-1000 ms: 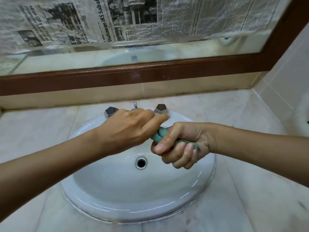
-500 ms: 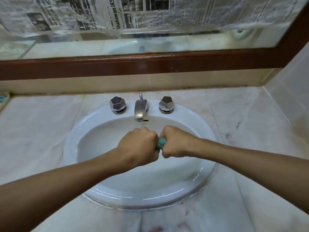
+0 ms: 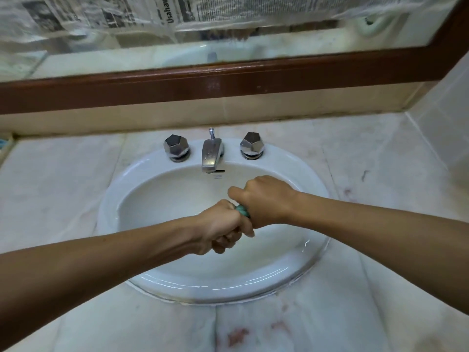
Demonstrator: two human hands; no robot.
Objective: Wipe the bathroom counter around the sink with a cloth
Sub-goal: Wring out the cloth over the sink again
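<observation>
Over the bowl of the white oval sink (image 3: 109, 212), both hands are fisted around a green cloth (image 3: 242, 212) twisted into a tight roll; only a short stretch of it shows between them. The left hand (image 3: 220, 227) grips the nearer end with its fingers curled under, above the middle of the sink. The right hand (image 3: 264, 201) grips the farther end, knuckles up, a little toward the sink's back right. The two fists touch. On the sink's back rim stands a chrome spout (image 3: 210, 154), flanked by a faceted left knob (image 3: 177, 147) and right knob (image 3: 252, 145). A pale marble counter (image 3: 50, 199) surrounds the sink, with reddish stains in front of the sink and to its right. Behind the sink runs a brown mirror frame (image 3: 228, 82), and newspaper (image 3: 177, 11) covers the upper glass.
</observation>
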